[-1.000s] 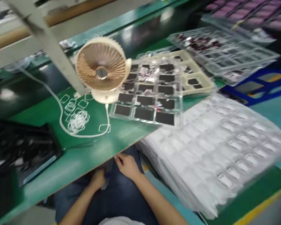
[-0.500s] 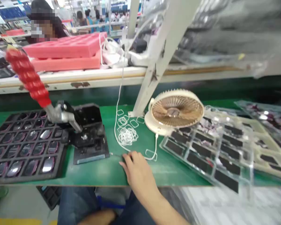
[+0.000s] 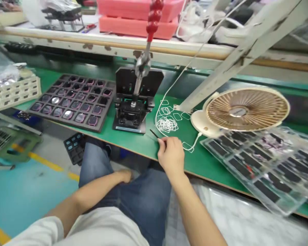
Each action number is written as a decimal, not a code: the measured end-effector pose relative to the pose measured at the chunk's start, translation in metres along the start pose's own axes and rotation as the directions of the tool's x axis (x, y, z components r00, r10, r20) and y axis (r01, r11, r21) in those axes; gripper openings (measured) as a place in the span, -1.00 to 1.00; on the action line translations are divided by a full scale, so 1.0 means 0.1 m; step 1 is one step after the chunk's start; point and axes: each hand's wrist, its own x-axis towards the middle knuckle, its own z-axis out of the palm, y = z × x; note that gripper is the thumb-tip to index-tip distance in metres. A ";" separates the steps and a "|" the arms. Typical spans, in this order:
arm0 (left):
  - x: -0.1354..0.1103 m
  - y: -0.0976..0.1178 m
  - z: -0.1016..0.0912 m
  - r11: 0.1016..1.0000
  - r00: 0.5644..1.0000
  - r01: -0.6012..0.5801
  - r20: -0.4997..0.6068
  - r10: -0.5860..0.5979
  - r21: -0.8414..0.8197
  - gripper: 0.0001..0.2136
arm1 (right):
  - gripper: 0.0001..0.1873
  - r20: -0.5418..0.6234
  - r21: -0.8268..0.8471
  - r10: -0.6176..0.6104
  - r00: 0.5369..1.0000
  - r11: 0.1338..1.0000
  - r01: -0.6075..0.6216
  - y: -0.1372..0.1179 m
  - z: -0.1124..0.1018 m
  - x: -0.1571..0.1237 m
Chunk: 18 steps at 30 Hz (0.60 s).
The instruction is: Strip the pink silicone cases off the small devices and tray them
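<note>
My right hand point(image 3: 171, 154) is closed around a thin dark stick-like tool point(image 3: 154, 133) just above the green bench, its tip pointing left and away from me. Beyond that hand lies a tangled pile of thin white rounded frames point(image 3: 166, 124). Left of the pile stands a black lever press point(image 3: 132, 114) with its red handle point(image 3: 154, 17) raised. My left hand point(image 3: 125, 175) rests low on my lap, its fingers mostly hidden. On the bench left of the press, a dark tray point(image 3: 99, 125) holds several glossy, pink-edged lens-like pieces.
A cream fan point(image 3: 205, 123) and its white cable point(image 3: 169, 89) stand right of the pile. Clear plastic trays point(image 3: 229, 157) with dark pieces overhang the bench's right front edge. Pink foam blocks point(image 3: 138, 28) sit on the shelf behind. A slanted white post point(image 3: 220, 75) rises from the bench.
My view has swung left and down, so my lap, left arm and the whole dark tray now show. The tool in my right hand is now lifted at a steeper angle.
</note>
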 end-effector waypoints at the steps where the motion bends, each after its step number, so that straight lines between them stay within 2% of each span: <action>1: -0.11 -0.04 0.05 1.000 0.999 -0.027 -0.023 0.027 -0.009 -0.66 | -0.75 -0.009 0.002 0.003 1.000 1.000 -0.003 0.00 0.02 -0.02; 4: -0.49 -0.15 -0.03 0.991 0.969 -0.137 -0.210 0.131 -0.013 -0.70 | -0.75 -0.067 0.013 -0.001 0.998 1.000 0.002 0.00 0.04 -0.03; 6: -0.84 -0.23 -0.25 0.983 0.898 -0.184 -0.403 0.175 0.016 -0.80 | -0.75 -0.107 0.024 -0.011 0.994 1.000 0.014 -0.01 0.04 -0.02; 8: -1.22 -0.31 -0.58 0.980 0.778 -0.189 -0.599 0.189 0.063 -0.84 | -0.74 -0.137 0.035 -0.018 0.990 0.999 0.023 -0.02 0.04 0.01; 11: -1.65 -0.34 -1.26 0.983 0.565 -0.117 -0.805 0.181 0.139 -0.74 | -0.73 -0.161 0.046 -0.015 0.987 0.999 0.022 -0.04 0.05 0.03; 13: -1.74 -0.29 -1.78 0.984 0.456 -0.035 -0.873 0.172 0.176 -0.70 | -0.72 -0.167 0.048 -0.009 0.986 0.999 0.018 -0.05 0.06 0.03; 14: -1.72 -0.24 -2.03 0.981 0.423 0.007 -0.890 0.171 0.191 -0.71 | -0.72 -0.169 0.048 -0.008 0.986 0.999 0.016 -0.05 0.06 0.03; 15: -1.66 -0.18 -2.26 0.977 0.408 0.048 -0.897 0.171 0.208 -0.75 | -0.72 -0.171 0.047 -0.008 0.985 0.999 0.017 -0.05 0.06 0.03; 16: -1.57 -0.11 -2.44 0.970 0.413 0.088 -0.895 0.171 0.226 -0.77 | -0.72 -0.173 0.047 -0.010 0.985 0.999 0.018 -0.04 0.07 0.04; 18: -1.37 0.02 -2.70 0.950 0.463 0.162 -0.871 0.165 0.266 -0.72 | -0.72 -0.180 0.048 -0.013 0.984 0.999 0.022 -0.04 0.07 0.04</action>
